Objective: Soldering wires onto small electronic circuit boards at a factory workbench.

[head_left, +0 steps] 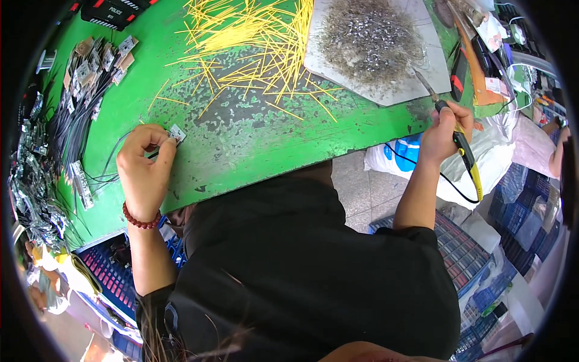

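Observation:
My left hand [146, 166], with a red bead bracelet on its wrist, is closed on a small circuit board [177, 133] over the green tabletop [253, 160]. Dark wires [108, 172] trail from near that hand toward the left. On the right, my right hand [445, 134] grips a soldering iron [465, 158] with a yellow and black handle. Its metal tip points up and left, at the lower right part of a pale board [386, 95] strewn with grey solder bits and residue. How the left fingertips sit on the circuit board is partly hidden.
Loose yellow thin sticks or tubes [241, 36] spread over the far middle. Wired circuit boards [90, 63] and a heap of black cable parts [36, 175] line the left. Blue crates [455, 247] stand below right; another person's arm [558, 151] shows at far right.

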The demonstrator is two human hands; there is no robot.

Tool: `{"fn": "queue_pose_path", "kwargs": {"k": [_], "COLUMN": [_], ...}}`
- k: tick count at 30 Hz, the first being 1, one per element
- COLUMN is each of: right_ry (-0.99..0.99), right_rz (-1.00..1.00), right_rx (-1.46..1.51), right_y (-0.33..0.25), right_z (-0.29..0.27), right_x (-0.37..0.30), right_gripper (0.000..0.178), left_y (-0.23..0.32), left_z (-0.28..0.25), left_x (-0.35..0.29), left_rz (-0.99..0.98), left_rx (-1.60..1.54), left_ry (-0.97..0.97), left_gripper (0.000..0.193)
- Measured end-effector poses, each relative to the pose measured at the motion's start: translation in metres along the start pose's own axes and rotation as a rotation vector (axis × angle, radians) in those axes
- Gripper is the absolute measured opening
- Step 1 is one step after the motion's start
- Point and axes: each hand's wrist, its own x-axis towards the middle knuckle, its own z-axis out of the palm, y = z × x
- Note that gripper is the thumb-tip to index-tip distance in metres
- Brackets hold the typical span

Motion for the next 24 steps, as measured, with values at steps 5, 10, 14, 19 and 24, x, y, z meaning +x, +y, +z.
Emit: {"fn": "queue_pose_path", "kwargs": {"k": [5,10,14,19,24], "right_ry": [-0.013,-0.011,-0.016,-0.008,-0.001], "right_rz": [-0.016,-0.011,0.003,0.021,0.009], "right_rx": [-0.066,-0.049,-0.052,-0.014,-0.020], "right_y": [0.0047,0.0050,0.0055,0.0059,0.0027], "right_z": [-0.0061,-0.0044,-0.0054,0.0010,0.0017], "right_x": [0.0025,0.0035,0.0040,0.0061,0.0066], "right_gripper": [0.008,0.009,0.008,0.007,0.006], "left_y": [0.0000,0.0004,0.0005,-0.0003,0.0002], "left_z": [0.0012,0.0021,0.0029,0.0027,0.0030], "left_x": [-0.0006,0.0005,0.0012,-0.0001,0.0001], "left_rz": [-0.006,-0.001,0.002,-0.006,-0.002], "left_rx": [-0.003,0.000,0.004,0.016,0.011], "left_ry": [0.010,0.004,0.008,0.006,0.008], "left_gripper": [0.008,0.009,0.009,0.008,0.008]}}
